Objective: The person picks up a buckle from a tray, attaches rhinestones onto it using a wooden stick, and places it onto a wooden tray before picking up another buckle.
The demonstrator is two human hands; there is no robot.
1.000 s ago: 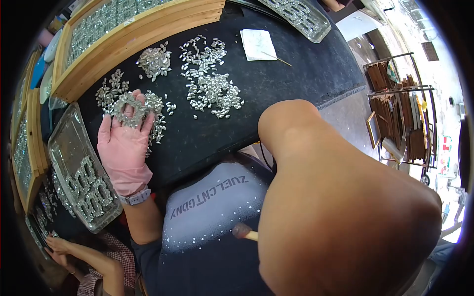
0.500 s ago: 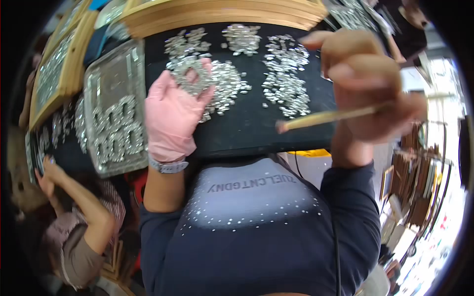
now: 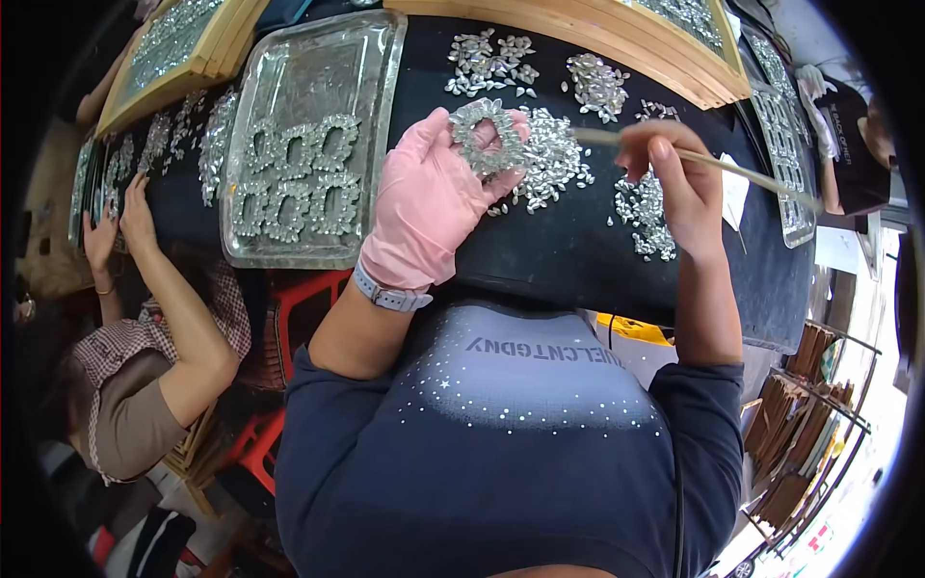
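My left hand [image 3: 424, 197], in a pink glove, holds an oval ring-shaped ornament [image 3: 469, 123] set with clear rhinestones. The ornament sits upon the fingers with its open middle showing pink glove. Between the bent fingers of my right hand [image 3: 686, 178] is a long thin wooden stick [image 3: 752, 175]. Its near-left end points toward the ornament, above a pile of loose silvery rhinestones [image 3: 551, 164]. That tip is blurred, and a gap separates it from the ornament. Another rhinestone pile [image 3: 644, 217] lies below my right hand, partly covered by it.
To the left, a clear tray [image 3: 318, 72] carries several finished-looking rhinestone rings. More stone heaps [image 3: 491, 63] lie on the black tabletop [image 3: 540, 260]. Wooden frames [image 3: 578, 39] line the back. A co-worker's arms [image 3: 183, 279] reach onto the table at left; another person [image 3: 853, 144] stands right.
The view has shifted, so the table contents sit farther right. My right hand has drawn back from near the camera toward the table, bringing the stick's tip closer to the ornament.
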